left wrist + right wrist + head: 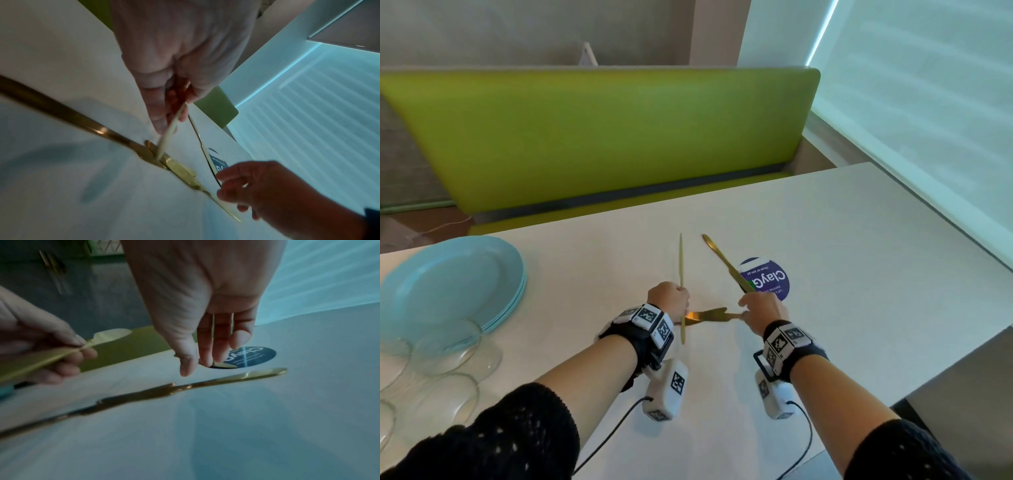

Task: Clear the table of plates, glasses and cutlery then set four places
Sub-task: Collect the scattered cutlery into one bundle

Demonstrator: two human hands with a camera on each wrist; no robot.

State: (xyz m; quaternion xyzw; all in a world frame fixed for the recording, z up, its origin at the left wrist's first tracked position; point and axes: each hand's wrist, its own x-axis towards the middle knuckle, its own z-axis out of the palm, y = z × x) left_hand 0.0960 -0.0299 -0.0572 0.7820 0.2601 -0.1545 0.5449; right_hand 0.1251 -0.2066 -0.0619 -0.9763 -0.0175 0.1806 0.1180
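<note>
My left hand [669, 301] pinches a thin gold piece of cutlery [681, 267] and holds it edge-up above the white table [842, 246]; the left wrist view shows it between thumb and fingers [164, 123]. My right hand [760, 311] reaches down with straight fingers. In the right wrist view its fingertips [206, 361] touch the handle end of a gold knife [722, 263] that lies on the table, and the thumb stands apart. More gold cutlery [707, 314], a fork among it, lies flat between the hands [185, 388].
A stack of light blue plates [448, 284] sits at the table's left, with several clear glasses [458, 356] in front of it. A round purple sticker [774, 279] lies under the knife's handle. A green bench [599, 137] runs behind the table.
</note>
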